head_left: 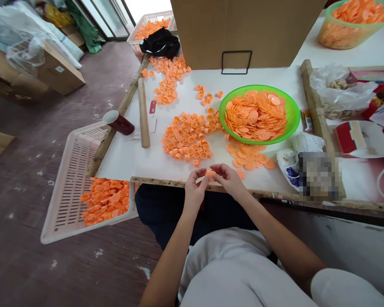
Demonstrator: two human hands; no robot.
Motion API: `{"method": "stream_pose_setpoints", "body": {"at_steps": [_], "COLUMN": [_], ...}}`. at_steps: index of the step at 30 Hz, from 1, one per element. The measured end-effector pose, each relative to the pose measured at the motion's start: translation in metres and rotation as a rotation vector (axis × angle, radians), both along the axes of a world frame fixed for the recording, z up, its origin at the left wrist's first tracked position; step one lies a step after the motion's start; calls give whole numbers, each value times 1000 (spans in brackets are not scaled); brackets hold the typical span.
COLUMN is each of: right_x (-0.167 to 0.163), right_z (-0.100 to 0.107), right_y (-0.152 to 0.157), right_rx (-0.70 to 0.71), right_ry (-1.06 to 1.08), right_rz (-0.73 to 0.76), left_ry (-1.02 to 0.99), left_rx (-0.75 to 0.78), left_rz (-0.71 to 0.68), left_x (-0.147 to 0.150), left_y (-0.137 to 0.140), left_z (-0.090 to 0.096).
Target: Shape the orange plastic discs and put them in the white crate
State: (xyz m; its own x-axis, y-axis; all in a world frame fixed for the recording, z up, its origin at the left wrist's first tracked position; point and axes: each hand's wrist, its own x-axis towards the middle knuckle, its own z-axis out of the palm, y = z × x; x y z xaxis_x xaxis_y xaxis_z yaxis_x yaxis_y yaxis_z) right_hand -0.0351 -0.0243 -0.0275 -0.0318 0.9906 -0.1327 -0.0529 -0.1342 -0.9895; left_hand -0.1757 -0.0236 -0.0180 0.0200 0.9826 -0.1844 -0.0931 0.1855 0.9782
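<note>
Near the table's front edge, my left hand [196,184] and my right hand [225,179] meet, fingers closed around a small orange plastic piece [210,173]. Its exact shape is partly covered by my fingertips. Just beyond my hands lies a pile of small orange plastic cups [187,138]. To the right, flat orange discs [249,157] are spread on the table, one of them close by my right hand. Behind them a bright green bowl [296,117] holds a heap of the same discs.
A wooden stick [144,113] and a tipped dark red cup [123,123] lie at left. Below, a pale basket [64,183] holds orange pieces. A cardboard box [259,32] stands at the back. Wooden strips edge the table; plastic bags [342,91] sit at right.
</note>
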Motion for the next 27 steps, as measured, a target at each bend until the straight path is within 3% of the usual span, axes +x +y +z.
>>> {"method": "stream_pose_setpoints", "body": {"at_steps": [6, 11, 14, 23, 27], "right_x": [3, -14, -18, -21, -19], "right_z": [3, 0, 0, -8, 3], "right_y": [-5, -3, -1, 10, 12], "right_rx": [27, -20, -67, 13, 53], "right_ry": [36, 52, 68, -82, -158], "right_rz": [77, -225, -304, -311, -147], "left_ry": [-81, -50, -49, -44, 3], "left_rx": [-106, -134, -114, -19, 8], "left_rz": [-77, -105, -101, -27, 46], "left_x": [-1, 14, 22, 25, -4], "left_y": [0, -14, -24, -26, -19], "left_z": [10, 16, 13, -12, -21]}}
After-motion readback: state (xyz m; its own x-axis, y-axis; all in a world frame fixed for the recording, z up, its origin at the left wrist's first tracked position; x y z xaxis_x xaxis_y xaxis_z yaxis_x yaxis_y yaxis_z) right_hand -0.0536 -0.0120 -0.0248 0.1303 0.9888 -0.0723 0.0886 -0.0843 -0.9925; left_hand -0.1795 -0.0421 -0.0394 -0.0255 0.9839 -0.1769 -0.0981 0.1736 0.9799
